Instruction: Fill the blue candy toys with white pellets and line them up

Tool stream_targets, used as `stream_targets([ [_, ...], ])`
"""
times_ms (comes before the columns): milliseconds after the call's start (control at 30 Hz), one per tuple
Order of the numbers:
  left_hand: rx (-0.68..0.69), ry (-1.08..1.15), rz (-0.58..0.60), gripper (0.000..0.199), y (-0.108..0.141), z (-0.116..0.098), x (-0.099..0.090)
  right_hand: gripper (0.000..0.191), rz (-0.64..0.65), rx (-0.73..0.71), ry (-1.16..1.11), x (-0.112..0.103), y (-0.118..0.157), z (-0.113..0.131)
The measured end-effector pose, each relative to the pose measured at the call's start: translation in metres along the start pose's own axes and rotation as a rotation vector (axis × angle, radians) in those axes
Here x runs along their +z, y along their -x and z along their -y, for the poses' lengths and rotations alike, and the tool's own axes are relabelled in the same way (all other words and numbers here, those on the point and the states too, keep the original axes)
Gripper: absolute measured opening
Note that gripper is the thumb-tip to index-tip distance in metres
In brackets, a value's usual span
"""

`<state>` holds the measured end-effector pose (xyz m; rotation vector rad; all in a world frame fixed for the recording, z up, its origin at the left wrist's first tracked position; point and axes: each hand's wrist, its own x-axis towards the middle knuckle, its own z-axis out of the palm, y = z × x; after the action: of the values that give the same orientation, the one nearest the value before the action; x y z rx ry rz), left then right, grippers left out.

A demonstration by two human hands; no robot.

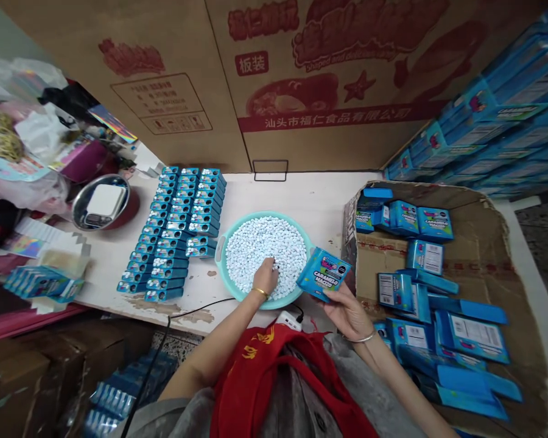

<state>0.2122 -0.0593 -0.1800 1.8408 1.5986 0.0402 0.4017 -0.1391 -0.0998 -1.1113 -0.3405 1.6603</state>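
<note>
Blue candy box (323,274) in right grip (347,313), left grip (265,277) in candies (256,252)

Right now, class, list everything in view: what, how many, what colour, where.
Plastic basin: one, turquoise, on the white table.
Small candies: hundreds, white and blue, in the basin.
Candy boxes: dozens, blue, in rows left of the basin.
Cardboard tray: one, brown, right of the table, holding blue boxes.
Steel bowl: one, silver, far left.
Printed carton: one, brown and red, behind the table.
Left hand: one, in the candies.
Right hand: one, holding a blue candy box.
</note>
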Motion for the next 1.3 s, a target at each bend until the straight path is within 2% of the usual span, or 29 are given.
stream_targets([
  [100, 0.065, 0.043, 0.005, 0.030, 0.004, 0.013, -0.021, 0.042, -0.066, -0.064, 0.126, -0.004, -0.011, -0.001],
  [233, 0.294, 0.129, 0.000, 0.027, 0.017, 0.027, -0.068, 0.046, -0.193, -0.397, 0.544, -0.018, -0.028, -0.001],
  [300, 0.393, 0.136, 0.001, 0.027, 0.027, 0.028, -0.095, 0.041, -0.183, -0.552, 0.794, -0.021, -0.035, -0.001],
  [367, 0.447, 0.109, 0.017, 0.027, 0.037, 0.023, -0.121, 0.036, -0.125, -0.644, 0.973, -0.019, -0.039, -0.002],
  [467, 0.513, 0.015, 0.060, 0.025, 0.047, 0.008, -0.151, 0.037, -0.034, -0.687, 1.081, -0.009, -0.043, -0.003],
  [633, 0.562, -0.279, 0.172, 0.023, 0.052, -0.029, -0.179, 0.045, 0.042, -0.732, 1.121, 0.007, -0.045, -0.012],
  [733, 0.501, -0.524, 0.224, 0.024, 0.056, -0.057, -0.187, 0.047, 0.044, -0.751, 1.139, 0.010, -0.045, -0.018],
  [867, 0.439, -0.767, 0.220, 0.023, 0.071, -0.095, -0.189, 0.047, 0.036, -0.769, 1.159, 0.009, -0.046, -0.025],
  [967, 0.474, -0.822, 0.198, 0.023, 0.077, -0.103, -0.189, 0.045, 0.002, -0.782, 1.158, 0.008, -0.049, -0.029],
  [1067, 0.464, -0.783, 0.074, 0.021, 0.065, -0.078, -0.186, 0.043, -0.032, -0.784, 1.147, 0.004, -0.052, -0.031],
  [1167, 0.336, -0.713, -0.051, 0.022, 0.033, -0.025, -0.172, 0.040, -0.052, -0.780, 1.120, 0.000, -0.055, -0.030],
  [1233, 0.197, -0.672, -0.053, 0.026, 0.009, 0.011, -0.153, 0.039, -0.051, -0.771, 1.103, -0.003, -0.056, -0.029],
  [1300, 0.137, -0.595, 0.003, 0.031, -0.008, 0.036, -0.128, 0.038, -0.050, -0.764, 1.095, -0.004, -0.056, -0.028],
])
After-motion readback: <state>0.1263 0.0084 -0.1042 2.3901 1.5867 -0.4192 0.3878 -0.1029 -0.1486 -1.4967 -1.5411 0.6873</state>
